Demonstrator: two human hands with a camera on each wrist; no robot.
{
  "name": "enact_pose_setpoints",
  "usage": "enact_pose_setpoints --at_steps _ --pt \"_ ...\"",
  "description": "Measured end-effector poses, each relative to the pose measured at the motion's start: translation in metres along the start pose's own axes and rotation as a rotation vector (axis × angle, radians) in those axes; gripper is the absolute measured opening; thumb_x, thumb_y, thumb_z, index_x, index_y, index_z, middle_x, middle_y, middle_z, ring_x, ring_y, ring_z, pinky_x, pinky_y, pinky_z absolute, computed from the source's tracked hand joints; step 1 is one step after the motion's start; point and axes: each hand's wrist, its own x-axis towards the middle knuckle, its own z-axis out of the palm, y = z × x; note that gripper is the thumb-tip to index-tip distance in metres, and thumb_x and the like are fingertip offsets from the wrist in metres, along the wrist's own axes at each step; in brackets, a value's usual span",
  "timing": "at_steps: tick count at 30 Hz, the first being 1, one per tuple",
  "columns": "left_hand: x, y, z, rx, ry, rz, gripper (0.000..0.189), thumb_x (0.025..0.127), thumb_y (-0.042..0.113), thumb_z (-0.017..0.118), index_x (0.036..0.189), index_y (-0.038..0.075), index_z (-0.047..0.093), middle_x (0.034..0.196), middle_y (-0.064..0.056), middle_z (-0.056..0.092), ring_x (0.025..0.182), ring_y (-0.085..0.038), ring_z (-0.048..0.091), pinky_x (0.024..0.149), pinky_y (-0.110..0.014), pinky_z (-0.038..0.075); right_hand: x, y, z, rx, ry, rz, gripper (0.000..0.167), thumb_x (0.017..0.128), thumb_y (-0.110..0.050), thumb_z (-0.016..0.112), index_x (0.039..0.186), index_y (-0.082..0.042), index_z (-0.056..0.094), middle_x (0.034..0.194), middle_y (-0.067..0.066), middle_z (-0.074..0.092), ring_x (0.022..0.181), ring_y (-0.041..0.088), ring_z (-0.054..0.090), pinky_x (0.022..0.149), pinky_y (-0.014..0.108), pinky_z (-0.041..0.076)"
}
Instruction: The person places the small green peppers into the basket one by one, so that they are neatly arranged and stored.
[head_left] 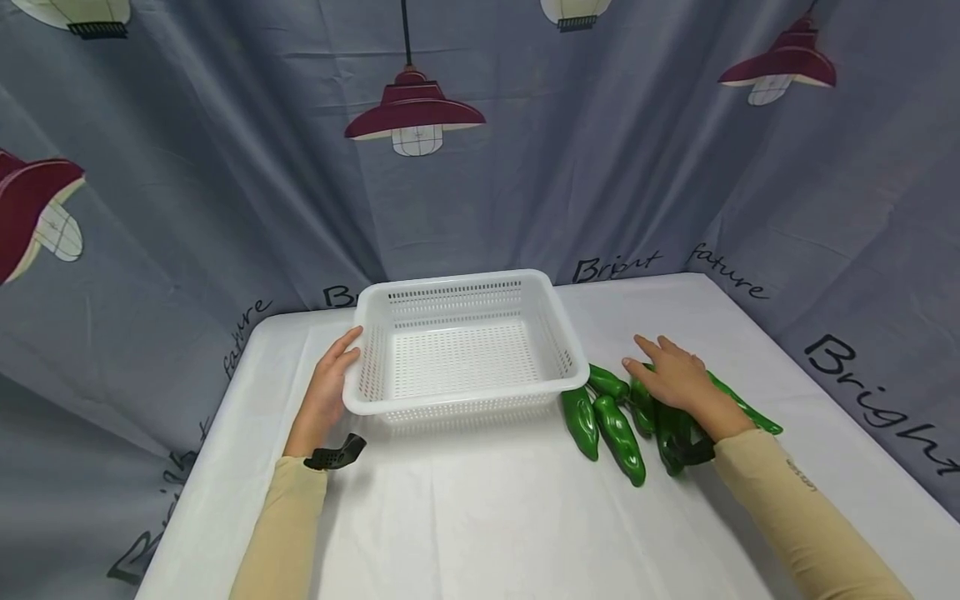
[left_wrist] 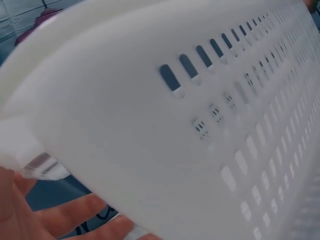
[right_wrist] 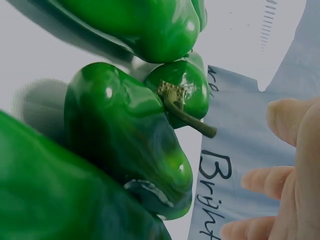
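Observation:
A white perforated plastic basket (head_left: 463, 358) holds nothing inside its walls. My left hand (head_left: 330, 387) is at the basket's left side, fingers extended against its outer edge. In the left wrist view, the fingers (left_wrist: 75, 215) show past the lower edge of the basket's wall (left_wrist: 115, 135). Over to the right, my right hand (head_left: 675, 379) is spread above a cluster of glossy green peppers (head_left: 619, 440), partly hiding some of them. Seen from the right wrist, a pepper with a brown stem (right_wrist: 182, 82) lies beside other peppers, and the fingers (right_wrist: 265, 182) are apart from them.
All of this is on a table with a white cloth (head_left: 480, 517). Grey-blue curtains (head_left: 600, 150) printed with lamps and lettering stand close behind the table and along its sides. The nearest peppers lie right against the basket's front right corner.

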Motion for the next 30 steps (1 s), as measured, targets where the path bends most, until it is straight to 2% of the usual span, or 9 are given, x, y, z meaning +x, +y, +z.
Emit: enact_pose_setpoints --at_steps 6,11,18,30 --pt "-0.001 -0.003 -0.002 -0.002 0.013 -0.002 0.052 0.111 0.024 0.03 0.163 0.027 0.024 0.168 -0.001 0.025 0.142 -0.018 0.038 0.105 -0.028 0.041 -0.002 0.01 -0.001 0.042 0.001 0.002 0.074 0.105 -0.049 0.038 0.153 0.007 0.035 0.153 0.046 0.028 0.139 0.065 0.03 0.106 0.078 0.031" --pt "-0.002 -0.004 -0.002 0.011 0.009 0.012 0.051 0.111 0.025 0.03 0.162 0.027 0.025 0.167 -0.003 0.028 0.137 -0.015 0.042 0.097 -0.02 0.045 -0.007 0.028 -0.004 0.087 -0.003 0.019 0.078 0.105 -0.053 0.036 0.154 0.007 0.033 0.152 0.047 0.027 0.138 0.066 0.029 0.104 0.081 0.029" --pt "-0.001 -0.004 0.001 -0.006 0.007 0.014 0.05 0.111 0.026 0.029 0.161 0.027 0.027 0.168 0.0 0.027 0.139 -0.015 0.04 0.1 -0.022 0.042 -0.02 0.054 -0.011 0.147 0.0 0.046 0.077 0.106 -0.049 0.034 0.153 0.013 0.03 0.152 0.044 0.031 0.139 0.063 0.029 0.111 0.073 0.028" --pt "-0.001 -0.001 0.001 -0.013 0.001 0.007 0.051 0.111 0.027 0.028 0.162 0.03 0.025 0.17 0.002 0.022 0.145 -0.016 0.034 0.109 -0.029 0.036 -0.041 0.089 -0.013 0.174 -0.018 0.12 0.079 0.106 -0.05 0.035 0.152 0.014 0.028 0.147 0.048 0.033 0.132 0.067 0.034 0.106 0.075 0.033"
